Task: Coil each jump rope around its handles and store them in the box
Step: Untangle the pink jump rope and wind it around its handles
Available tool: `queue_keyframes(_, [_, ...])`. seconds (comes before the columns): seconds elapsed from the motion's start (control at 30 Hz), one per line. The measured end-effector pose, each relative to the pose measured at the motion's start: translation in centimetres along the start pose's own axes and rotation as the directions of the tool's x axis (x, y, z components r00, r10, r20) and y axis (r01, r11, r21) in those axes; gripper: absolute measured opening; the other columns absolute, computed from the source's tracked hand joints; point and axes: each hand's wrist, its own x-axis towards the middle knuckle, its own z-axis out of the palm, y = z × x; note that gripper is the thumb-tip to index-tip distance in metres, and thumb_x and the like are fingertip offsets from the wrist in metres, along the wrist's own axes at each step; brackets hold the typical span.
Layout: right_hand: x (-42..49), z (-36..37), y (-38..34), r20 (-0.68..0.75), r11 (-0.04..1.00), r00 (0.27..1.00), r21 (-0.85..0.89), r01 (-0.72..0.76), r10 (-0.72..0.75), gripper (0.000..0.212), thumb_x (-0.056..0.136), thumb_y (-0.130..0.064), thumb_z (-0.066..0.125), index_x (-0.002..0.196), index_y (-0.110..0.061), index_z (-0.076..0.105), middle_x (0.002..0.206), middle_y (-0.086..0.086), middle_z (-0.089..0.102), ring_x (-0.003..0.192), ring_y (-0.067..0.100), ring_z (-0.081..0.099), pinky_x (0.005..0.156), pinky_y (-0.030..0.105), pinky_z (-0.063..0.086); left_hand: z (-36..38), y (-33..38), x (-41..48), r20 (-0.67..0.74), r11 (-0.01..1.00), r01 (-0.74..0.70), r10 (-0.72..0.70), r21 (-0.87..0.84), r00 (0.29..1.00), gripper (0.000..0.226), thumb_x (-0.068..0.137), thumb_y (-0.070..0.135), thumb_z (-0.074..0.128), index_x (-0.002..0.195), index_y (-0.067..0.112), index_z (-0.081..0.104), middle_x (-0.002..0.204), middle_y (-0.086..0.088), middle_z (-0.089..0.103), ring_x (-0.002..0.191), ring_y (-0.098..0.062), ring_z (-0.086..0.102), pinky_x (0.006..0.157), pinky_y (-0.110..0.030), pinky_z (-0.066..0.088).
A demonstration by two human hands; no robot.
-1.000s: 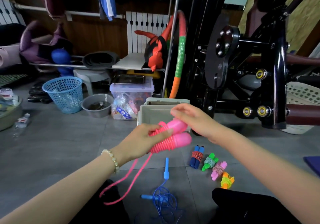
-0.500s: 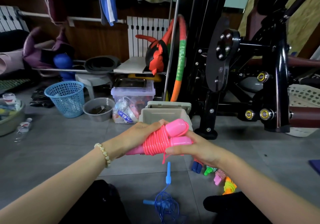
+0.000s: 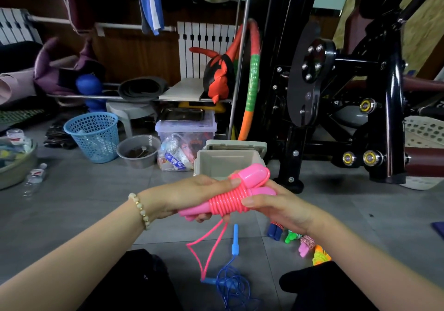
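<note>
person seated on the grey tile floor, both hands raised in front of the knees.

left hand [image 3: 187,197]: fingers curled round the narrow ends of the two handles of the pink jump rope [image 3: 228,200], thumb lying along the top of the coils. firm wrap. beaded bracelet [image 3: 140,211] on that wrist.

right hand [image 3: 276,205]: cups the thick ends of the same handles from below, thumb pinching down on the last turns of cord.

pink jump rope: handles side by side, pointing up and away, cord wound in tight turns round their middle. a loose loop [image 3: 209,245] of cord hangs from the bundle down toward the floor.

box [image 3: 228,164]: grey, open-topped, on the floor just beyond the hands; a matching lid [image 3: 240,144] lies behind it. cannot tell what lies inside.

blue jump rope [image 3: 234,284]: uncoiled, in a loose tangle on the floor between the knees, one handle pointing toward the box.

four wound bundles on the floor under the right forearm: blue-handled bundle [image 3: 275,230], green bundle [image 3: 292,237], pink-and-white bundle [image 3: 305,247], orange-and-yellow bundle [image 3: 320,257].

behind: blue basket [image 3: 93,137], grey bowl [image 3: 138,150], clear tub [image 3: 186,137], black exercise machine [image 3: 336,94].
</note>
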Motion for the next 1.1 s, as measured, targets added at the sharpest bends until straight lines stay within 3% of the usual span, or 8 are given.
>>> queue_keyframes(0.13, [0.4, -0.4, 0.9, 0.060, 0.986, 0.997, 0.159, -0.057, 0.048, 0.068, 0.067, -0.034, 0.080, 0.125, -0.009, 0.054, 0.120, 0.017, 0.061, 0.109, 0.028, 0.059, 0.099, 0.041, 0.047, -0.1, -0.4, 0.4, -0.149, 0.992, -0.050, 0.067, 0.119, 0.986, 0.063, 0.073, 0.071, 0.056, 0.088, 0.011, 0.065, 0.080, -0.013, 0.072, 0.045, -0.011, 0.048, 0.043, -0.019, 0.037])
queue_keyframes(0.2, [0.6, -0.7, 1.7, 0.036, 0.974, 0.997, 0.214, -0.068, 0.061, 0.059, 0.063, -0.042, 0.083, 0.106, -0.010, 0.062, 0.093, 0.010, 0.058, 0.078, 0.017, 0.058, 0.080, 0.030, 0.052, 0.0, -0.7, 0.4, -0.247, 0.996, -0.086, 0.093, 0.036, 0.965, 0.058, 0.077, 0.065, 0.062, 0.097, 0.011, 0.055, 0.077, -0.010, 0.073, 0.043, -0.010, 0.048, 0.042, -0.019, 0.037])
queue_keyframes(0.3, [0.7, -0.6, 2.3, -0.025, 0.968, 0.999, 0.247, -0.036, 0.044, 0.049, 0.070, -0.043, 0.078, 0.103, -0.014, 0.057, 0.086, 0.001, 0.048, 0.057, 0.006, 0.037, 0.058, 0.018, 0.037, -0.2, -1.0, 0.4, -0.364, 0.983, -0.156, 0.110, -0.100, 0.925, 0.047, 0.080, 0.052, 0.052, 0.106, 0.012, 0.056, 0.066, -0.003, 0.069, 0.038, -0.009, 0.046, 0.036, -0.015, 0.034])
queue_keyframes(0.47, [1.5, 0.9, 1.8, -0.247, 1.000, 0.969, -0.014, -0.007, 0.003, 0.026, 0.090, -0.013, 0.060, 0.115, -0.014, 0.054, 0.066, -0.012, 0.049, 0.049, 0.003, 0.027, 0.046, 0.013, 0.025, 0.8, -1.0, 1.3, -0.415, 0.938, -0.143, -0.001, -0.315, 0.910, 0.049, 0.092, 0.052, 0.042, 0.084, 0.008, 0.062, 0.048, 0.003, 0.057, 0.035, -0.008, 0.041, 0.035, -0.014, 0.029])
queue_keyframes(0.6, [1.6, 1.2, 1.7, -0.424, 0.983, 0.903, -0.181, -0.011, -0.068, 0.011, 0.095, -0.014, 0.052, 0.099, -0.013, 0.061, 0.062, -0.010, 0.053, 0.041, 0.003, 0.026, 0.040, 0.013, 0.024, -0.4, -1.3, 1.7, -0.465, 0.901, -0.149, -0.065, -0.408, 0.883, 0.055, 0.089, 0.057, 0.044, 0.080, 0.007, 0.065, 0.049, 0.001, 0.056, 0.036, -0.010, 0.040, 0.036, -0.016, 0.029])
queue_keyframes(0.8, [1.2, 1.4, 1.7, -0.409, 0.805, 0.912, -0.548, -0.228, -0.021, 0.027, 0.097, -0.027, 0.049, 0.075, -0.016, 0.062, 0.042, -0.008, 0.048, 0.039, 0.003, 0.036, 0.046, 0.021, 0.033, -1.0, -1.7, 1.7, -0.645, 0.983, -0.170, 0.088, -0.066, 0.759, 0.021, 0.095, 0.032, 0.053, 0.102, 0.014, 0.060, 0.057, 0.002, 0.063, 0.033, -0.001, 0.046, 0.034, -0.014, 0.033])
queue_keyframes(0.87, [0.8, 2.0, 0.6, -0.352, 0.784, 0.933, -0.598, -0.165, -0.072, 0.020, 0.094, -0.026, 0.054, 0.081, -0.016, 0.064, 0.052, -0.006, 0.058, 0.048, 0.001, 0.041, 0.054, 0.021, 0.034, -1.5, -2.2, 1.6, -0.677, 0.986, -0.143, 0.159, 0.081, 0.718, 0.020, 0.093, 0.032, 0.056, 0.107, 0.017, 0.059, 0.064, 0.001, 0.063, 0.036, 0.001, 0.050, 0.036, -0.011, 0.034])
queue_keyframes(1.1, [1.2, 2.1, -5.3, -0.076, 0.554, 0.960, -0.827, 0.091, -0.271, 0.025, 0.096, -0.022, 0.051, 0.078, -0.011, 0.065, 0.060, -0.013, 0.057, 0.059, -0.004, 0.051, 0.060, 0.010, 0.035, -0.4, -1.7, 1.0, -0.439, 0.906, -0.131, 0.317, 0.404, 0.841, 0.041, 0.088, 0.060, 0.034, 0.067, 0.033, 0.057, 0.051, 0.008, 0.050, 0.045, -0.005, 0.043, 0.048, -0.018, 0.037])
